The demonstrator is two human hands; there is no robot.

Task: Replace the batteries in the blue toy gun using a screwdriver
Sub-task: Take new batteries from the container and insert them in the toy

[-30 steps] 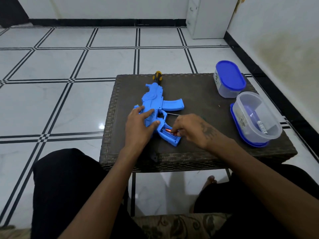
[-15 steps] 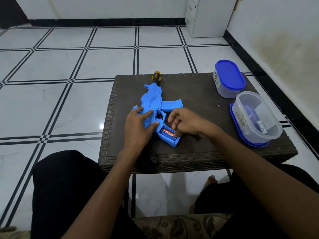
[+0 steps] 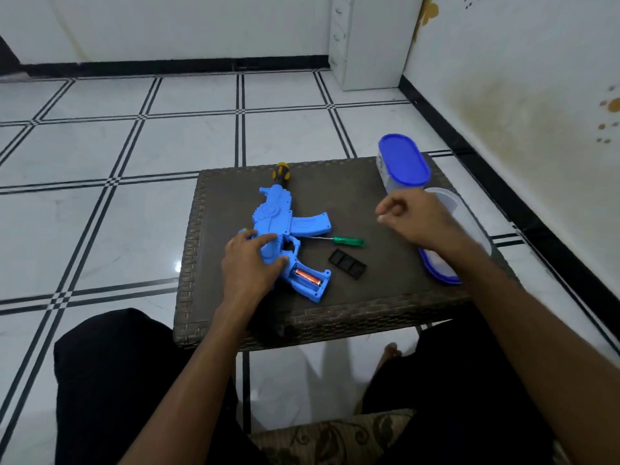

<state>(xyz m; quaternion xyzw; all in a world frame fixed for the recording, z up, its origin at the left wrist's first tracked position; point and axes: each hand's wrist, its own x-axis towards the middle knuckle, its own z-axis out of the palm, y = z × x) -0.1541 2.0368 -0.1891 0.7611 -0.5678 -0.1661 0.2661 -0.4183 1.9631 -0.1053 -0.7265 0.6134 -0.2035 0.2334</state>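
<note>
Left hand (image 3: pixel 250 263) rests with spread fingers on the blue toy gun (image 3: pixel 285 229), lying on the surface (image 3: pixel 385 290); right hand (image 3: pixel 411 218), loosely curled and empty, hovers well apart, right of the green screwdriver (image 3: pixel 347 241).

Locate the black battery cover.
In the head view, the black battery cover lies on the table, right of the toy gun's open grip, just below the green screwdriver.

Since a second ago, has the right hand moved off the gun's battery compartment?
Yes. The right hand has left the toy gun grip and swung right and away, now hovering by the open clear container at the table's right edge.
</note>
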